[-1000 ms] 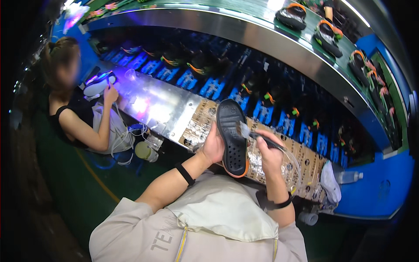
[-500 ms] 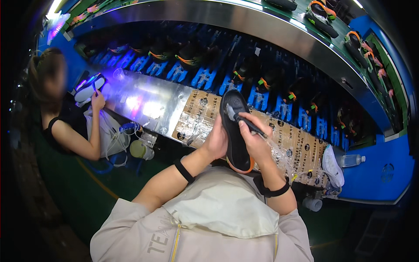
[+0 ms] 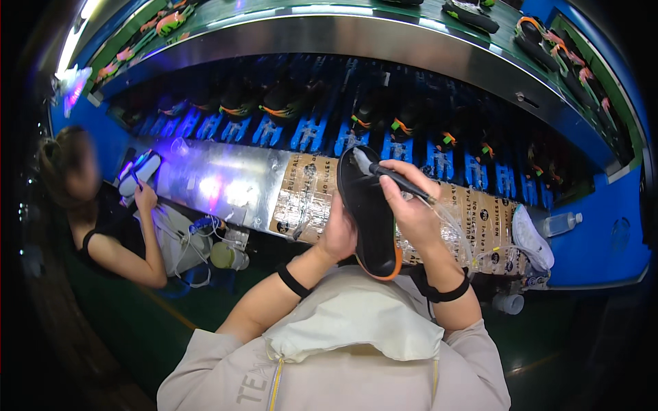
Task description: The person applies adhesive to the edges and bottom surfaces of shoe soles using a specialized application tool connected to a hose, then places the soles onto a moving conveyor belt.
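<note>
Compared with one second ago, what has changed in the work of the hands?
The right hand moved the brush forward and left, from the right edge of the shoe sole to its far end. Nothing was let go: the left hand still holds the shoe sole, the right hand the brush.

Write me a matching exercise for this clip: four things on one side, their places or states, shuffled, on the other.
1. Black sole
2. Brush
3. Clear bottle
4. Cardboard

A. At the far right, against blue
B. Held in the right hand
C. Brown, covering part of the bench
D. Held in the left hand

Pairs: 1-D, 2-B, 3-A, 4-C
</note>
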A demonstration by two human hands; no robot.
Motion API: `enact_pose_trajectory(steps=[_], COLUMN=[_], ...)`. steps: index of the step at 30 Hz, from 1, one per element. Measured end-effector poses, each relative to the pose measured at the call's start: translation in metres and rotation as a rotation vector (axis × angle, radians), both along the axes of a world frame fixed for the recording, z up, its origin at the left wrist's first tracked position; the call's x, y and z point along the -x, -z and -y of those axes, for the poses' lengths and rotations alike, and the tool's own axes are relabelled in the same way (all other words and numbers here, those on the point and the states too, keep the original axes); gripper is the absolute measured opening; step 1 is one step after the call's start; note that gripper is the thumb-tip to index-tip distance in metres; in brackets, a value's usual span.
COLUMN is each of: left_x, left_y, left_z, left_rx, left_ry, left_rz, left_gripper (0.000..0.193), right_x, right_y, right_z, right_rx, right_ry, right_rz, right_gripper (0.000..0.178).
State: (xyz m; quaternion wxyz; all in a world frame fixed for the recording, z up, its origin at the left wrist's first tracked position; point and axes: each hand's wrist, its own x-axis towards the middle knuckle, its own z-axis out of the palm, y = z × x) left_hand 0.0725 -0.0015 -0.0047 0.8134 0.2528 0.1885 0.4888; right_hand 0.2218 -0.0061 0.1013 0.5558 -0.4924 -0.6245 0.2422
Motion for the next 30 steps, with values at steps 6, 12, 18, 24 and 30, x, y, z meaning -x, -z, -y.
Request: enact_pose_trajectory(steps=[6,12,18,24,30], left_x=[0.018,0.009,0.015,0.029,0.03], left_y=[0.013,-0.002,-0.014,-0.022,-0.047], left_z=[-0.011,-0.014,-0.027,-0.047,-0.061], left_rx=[-0.066,0.056,-0.001,-0.087,-0.019], left_ry=[0.076,0.074,0.04,0.064,0.021], left_rz=[0.141,0.129,0.199,0.248,0.337], left_gripper=[0.078,0.083,0.079,0.087,0.1], right_x=[-0.023,-0.022,-0.02,-0.013,0.0], right_y=[0.005,-0.002,-0.005,-0.009,-0.032], right_z=[-0.004,-0.003,0.001,0.016,0.034], right_rx=[0.033,-0.192,-0.138,-0.175,-0.168], right_ry=[-0.427,-0.306,-0.178,-0.445,-0.443], right_rz=[0.023,0.32,0.218,0.226,0.525], right_gripper=[0.027,0.029,0.02,0.026,0.025])
